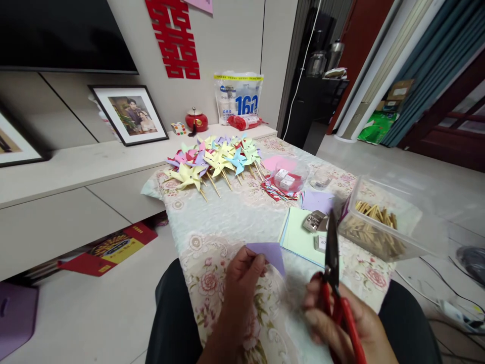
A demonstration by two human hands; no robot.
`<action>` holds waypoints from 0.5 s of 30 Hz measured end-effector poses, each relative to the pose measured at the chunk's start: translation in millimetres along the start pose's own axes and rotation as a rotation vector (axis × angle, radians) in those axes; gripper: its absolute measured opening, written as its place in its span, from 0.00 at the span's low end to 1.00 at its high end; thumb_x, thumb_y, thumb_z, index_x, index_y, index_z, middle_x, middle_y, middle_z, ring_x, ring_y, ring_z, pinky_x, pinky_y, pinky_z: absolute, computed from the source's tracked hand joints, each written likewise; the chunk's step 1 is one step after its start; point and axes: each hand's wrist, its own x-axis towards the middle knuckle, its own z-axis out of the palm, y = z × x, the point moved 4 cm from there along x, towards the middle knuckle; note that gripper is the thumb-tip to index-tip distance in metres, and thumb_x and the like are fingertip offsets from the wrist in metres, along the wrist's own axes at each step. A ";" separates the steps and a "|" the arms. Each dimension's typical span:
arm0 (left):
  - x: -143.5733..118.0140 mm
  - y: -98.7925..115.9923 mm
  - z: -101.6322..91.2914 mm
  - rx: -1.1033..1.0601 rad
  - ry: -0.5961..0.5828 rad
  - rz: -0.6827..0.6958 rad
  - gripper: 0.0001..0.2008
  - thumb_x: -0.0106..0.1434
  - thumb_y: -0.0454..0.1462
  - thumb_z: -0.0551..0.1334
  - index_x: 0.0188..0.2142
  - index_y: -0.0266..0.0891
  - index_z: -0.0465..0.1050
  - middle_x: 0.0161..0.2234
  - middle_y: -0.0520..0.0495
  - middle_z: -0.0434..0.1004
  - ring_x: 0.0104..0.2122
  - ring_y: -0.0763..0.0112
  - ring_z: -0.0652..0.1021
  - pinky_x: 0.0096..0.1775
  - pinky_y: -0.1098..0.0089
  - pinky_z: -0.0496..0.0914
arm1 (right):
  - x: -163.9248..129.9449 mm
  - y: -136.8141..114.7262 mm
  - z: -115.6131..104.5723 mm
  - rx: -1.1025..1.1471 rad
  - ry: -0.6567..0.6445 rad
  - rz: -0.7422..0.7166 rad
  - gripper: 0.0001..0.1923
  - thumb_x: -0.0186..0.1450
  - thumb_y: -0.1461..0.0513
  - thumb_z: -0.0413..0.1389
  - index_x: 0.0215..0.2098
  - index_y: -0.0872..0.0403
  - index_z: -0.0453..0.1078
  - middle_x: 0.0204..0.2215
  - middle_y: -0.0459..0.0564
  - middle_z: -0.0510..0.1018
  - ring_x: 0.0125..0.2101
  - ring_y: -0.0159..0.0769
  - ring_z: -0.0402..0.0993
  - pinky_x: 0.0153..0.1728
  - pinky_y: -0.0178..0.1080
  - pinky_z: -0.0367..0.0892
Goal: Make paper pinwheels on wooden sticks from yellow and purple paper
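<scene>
Over the floral tablecloth (227, 217), left hand (242, 283) pinches a flat lilac paper square (267, 254) while right hand (341, 323) grips red-handled scissors (333, 283), blades together, upright.

Both hands, the left hand (242, 283) and the right hand (341, 318), are bare, without rings; black trousers (170, 313) cover both knees beside the floral tablecloth (212, 242).

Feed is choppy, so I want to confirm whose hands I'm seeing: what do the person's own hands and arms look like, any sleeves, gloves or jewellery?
Both the left hand and the right hand are bare: no gloves, and no rings or watch that I can make out. No sleeve shows at either wrist. The right hand is motion-blurred, so fine details there are uncertain.
</scene>
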 end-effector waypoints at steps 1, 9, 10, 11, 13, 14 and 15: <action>-1.2 0.4 0.0 0.101 -0.003 0.050 0.08 0.60 0.41 0.68 0.29 0.38 0.75 0.25 0.53 0.71 0.27 0.74 0.69 0.33 0.73 0.64 | 7.8 -5.2 0.2 0.033 0.044 -0.056 0.21 0.56 0.49 0.68 0.42 0.51 0.75 0.35 0.53 0.81 0.26 0.37 0.76 0.25 0.34 0.73; -1.8 -1.8 -1.6 0.540 -0.091 0.298 0.08 0.66 0.40 0.61 0.32 0.40 0.74 0.28 0.51 0.69 0.29 0.70 0.69 0.32 0.70 0.63 | 46.8 -34.1 23.7 0.029 0.124 -0.224 0.18 0.61 0.52 0.65 0.45 0.53 0.75 0.35 0.53 0.83 0.28 0.38 0.78 0.26 0.36 0.73; -1.5 -1.6 -1.0 0.558 -0.110 0.316 0.08 0.67 0.40 0.60 0.32 0.40 0.74 0.28 0.51 0.69 0.29 0.70 0.69 0.33 0.69 0.63 | 49.0 -33.6 26.5 0.025 0.114 -0.222 0.17 0.61 0.52 0.64 0.44 0.53 0.75 0.36 0.53 0.83 0.28 0.38 0.78 0.27 0.36 0.73; -1.2 -1.4 -0.7 0.565 -0.124 0.330 0.09 0.67 0.40 0.60 0.32 0.40 0.74 0.28 0.51 0.70 0.29 0.70 0.69 0.33 0.69 0.63 | 51.1 -32.6 28.5 0.021 0.107 -0.223 0.16 0.61 0.52 0.64 0.43 0.53 0.74 0.38 0.54 0.83 0.28 0.37 0.77 0.27 0.37 0.73; -1.1 -0.8 -0.2 0.557 -0.147 0.340 0.09 0.67 0.40 0.60 0.32 0.40 0.73 0.29 0.51 0.70 0.30 0.69 0.70 0.34 0.69 0.64 | 55.5 -30.5 30.7 0.026 0.095 -0.228 0.15 0.62 0.52 0.63 0.40 0.53 0.73 0.37 0.54 0.83 0.26 0.35 0.76 0.27 0.37 0.72; -1.2 -0.5 -0.2 0.545 -0.152 0.339 0.09 0.67 0.40 0.60 0.32 0.40 0.73 0.29 0.51 0.71 0.31 0.69 0.71 0.35 0.69 0.64 | 57.7 -29.9 31.1 0.043 0.089 -0.227 0.14 0.62 0.52 0.63 0.40 0.53 0.73 0.36 0.53 0.82 0.26 0.34 0.76 0.27 0.36 0.72; -1.5 -0.1 -0.5 0.531 -0.151 0.331 0.09 0.67 0.41 0.60 0.32 0.41 0.73 0.29 0.51 0.71 0.31 0.69 0.71 0.35 0.69 0.64 | 59.9 -29.8 31.1 0.067 0.080 -0.223 0.14 0.62 0.52 0.64 0.39 0.53 0.72 0.35 0.52 0.82 0.25 0.33 0.75 0.27 0.36 0.72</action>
